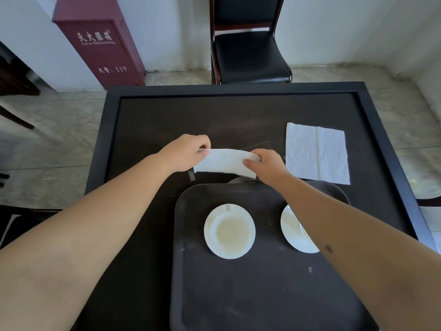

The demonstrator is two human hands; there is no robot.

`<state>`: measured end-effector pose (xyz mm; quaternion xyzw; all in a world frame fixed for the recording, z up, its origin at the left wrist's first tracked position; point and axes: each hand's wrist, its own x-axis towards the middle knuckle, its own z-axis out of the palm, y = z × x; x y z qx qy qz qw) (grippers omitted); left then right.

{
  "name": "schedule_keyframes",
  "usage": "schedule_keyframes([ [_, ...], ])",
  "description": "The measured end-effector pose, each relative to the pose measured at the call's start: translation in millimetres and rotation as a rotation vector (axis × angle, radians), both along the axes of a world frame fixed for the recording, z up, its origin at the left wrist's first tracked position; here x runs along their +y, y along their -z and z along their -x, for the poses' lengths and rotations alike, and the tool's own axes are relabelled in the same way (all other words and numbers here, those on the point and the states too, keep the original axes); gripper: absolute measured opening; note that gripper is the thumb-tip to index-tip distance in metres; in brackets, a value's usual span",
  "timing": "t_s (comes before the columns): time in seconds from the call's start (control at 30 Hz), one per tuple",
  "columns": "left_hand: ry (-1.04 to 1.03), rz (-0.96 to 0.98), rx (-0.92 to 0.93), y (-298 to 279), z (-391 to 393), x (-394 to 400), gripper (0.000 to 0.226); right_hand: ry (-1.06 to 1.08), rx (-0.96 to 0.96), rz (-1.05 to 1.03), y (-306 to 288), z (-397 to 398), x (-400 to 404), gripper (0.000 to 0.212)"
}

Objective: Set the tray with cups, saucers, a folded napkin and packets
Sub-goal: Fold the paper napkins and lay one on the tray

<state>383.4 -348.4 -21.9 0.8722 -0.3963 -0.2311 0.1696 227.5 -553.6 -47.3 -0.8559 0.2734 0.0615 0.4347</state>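
Two cup-and-saucer sets were already on the tray [238, 295]: left cup [229, 231] in full view, right cup [294, 229] half hidden by the forearm. Napkin [225, 163] was mid-fold, held just beyond the tray's far edge, left hand [185, 151] pinching one end & right hand [265, 164] pinching the other. So fold unfinished, napkin not placed; no packets that I could see. Crockery was glossy white, round. Tray matte dark w/ rounded corners. A second napkin [317, 152], thin crinkled paper, lay flat on the table [167, 115].
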Motion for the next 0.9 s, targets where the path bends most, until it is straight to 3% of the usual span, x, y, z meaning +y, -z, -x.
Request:
schedule_keyframes([
  [0.23, -0.127, 0.122, 0.075, -43, 57, 38, 0.014, 0.111, -0.135, -0.23, -47, 46, 20, 0.014],
  [0.4, -0.204, 0.148, 0.275, -68, 115, 66, 0.028, 0.183, -0.197, -0.41, -79, 97, 35, 0.01],
  [0.57, -0.247, 0.099, 0.414, -78, 171, 96, 0.001, 0.139, -0.171, -0.388, -85, 161, 61, 0.006],
  [0.8, -0.64, 0.271, 0.795, -48, 250, 128, 0.006, 0.198, -0.045, -0.393, -58, 233, 99, 0.007],
  [0.9, -0.694, 0.276, 0.867, -29, 278, 133, 0.01, 0.234, 0.012, -0.402, -41, 255, 113, 0.007],
])
